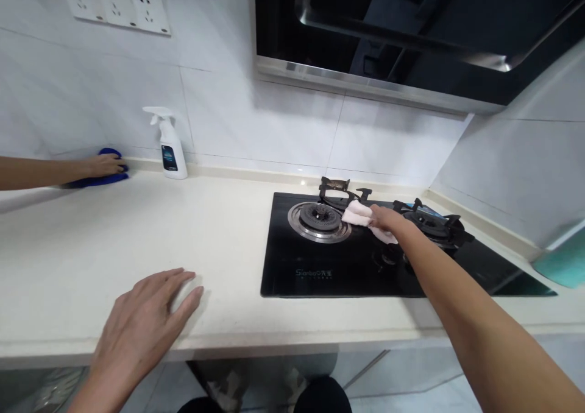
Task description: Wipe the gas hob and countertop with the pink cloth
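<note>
My right hand (386,217) grips a white cloth (358,213) over the black glass gas stove (292,261). The cloth is at the right rim of the left burner (320,218), whose pan support (340,197) is off and lies behind it. To the right of that hand sits the other burner (429,224) with its support on. My left hand (153,312) rests on the cream countertop (228,236) near the front edge, fingers loosely apart, holding nothing.
A white spray bottle (171,154) stands against the tiled wall. At the far left, another person's hand (106,165) presses a blue cloth (98,178) on the counter. A black range hood (388,41) hangs above the stove. Something green (564,261) stands at the right.
</note>
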`<state>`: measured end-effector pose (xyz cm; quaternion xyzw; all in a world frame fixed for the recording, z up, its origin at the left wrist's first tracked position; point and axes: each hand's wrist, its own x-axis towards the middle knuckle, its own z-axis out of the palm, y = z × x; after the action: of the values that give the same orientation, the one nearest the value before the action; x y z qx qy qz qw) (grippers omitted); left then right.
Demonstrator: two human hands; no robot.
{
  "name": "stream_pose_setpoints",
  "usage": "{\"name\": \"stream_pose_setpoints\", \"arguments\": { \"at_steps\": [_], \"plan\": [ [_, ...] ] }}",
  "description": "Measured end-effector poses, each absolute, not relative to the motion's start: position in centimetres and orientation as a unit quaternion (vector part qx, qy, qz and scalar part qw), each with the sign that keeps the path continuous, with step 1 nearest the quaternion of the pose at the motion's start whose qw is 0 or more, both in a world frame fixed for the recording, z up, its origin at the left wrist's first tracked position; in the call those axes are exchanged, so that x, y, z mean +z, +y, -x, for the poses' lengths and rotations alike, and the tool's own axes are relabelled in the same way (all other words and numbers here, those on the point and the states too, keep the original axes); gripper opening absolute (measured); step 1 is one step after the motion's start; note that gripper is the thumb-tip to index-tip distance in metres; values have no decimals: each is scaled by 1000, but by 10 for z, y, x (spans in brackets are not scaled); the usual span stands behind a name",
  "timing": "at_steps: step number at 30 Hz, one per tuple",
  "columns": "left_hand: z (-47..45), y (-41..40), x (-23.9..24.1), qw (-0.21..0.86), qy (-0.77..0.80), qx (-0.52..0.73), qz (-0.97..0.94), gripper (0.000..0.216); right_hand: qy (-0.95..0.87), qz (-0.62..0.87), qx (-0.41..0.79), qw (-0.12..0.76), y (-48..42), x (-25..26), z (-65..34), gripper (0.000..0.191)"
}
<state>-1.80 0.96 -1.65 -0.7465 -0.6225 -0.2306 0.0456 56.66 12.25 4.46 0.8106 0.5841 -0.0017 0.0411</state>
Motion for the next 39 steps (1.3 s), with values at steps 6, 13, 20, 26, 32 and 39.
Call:
{"name": "stream_pose_setpoints", "arguments": {
  "at_steps": [6, 13, 20, 26, 32, 39],
  "plan": [
    [20, 13, -20, 63, -618, -239, 746, 68, 514, -856, 18, 49, 106, 46, -596, 59],
    [20, 14, -17, 61, -615, -222, 754, 68, 594, -800, -62, 61, 65, 55, -596, 61],
    [19, 14, -17, 54, -619, -228, 750, 65, 687, -718, -91, 65, 39, 60, -596, 81],
    [20, 17, -16, 45, -634, -210, 743, 74, 656, -752, -41, 45, 55, 49, -599, 61],
    [22, 20, -16, 54, -641, -193, 741, 69, 596, -801, 15, 55, 99, 47, -587, 53],
    [17, 19, -11, 58, -639, -179, 746, 67, 652, -755, 34, 56, 95, 50, -517, 65]
  ]
}}
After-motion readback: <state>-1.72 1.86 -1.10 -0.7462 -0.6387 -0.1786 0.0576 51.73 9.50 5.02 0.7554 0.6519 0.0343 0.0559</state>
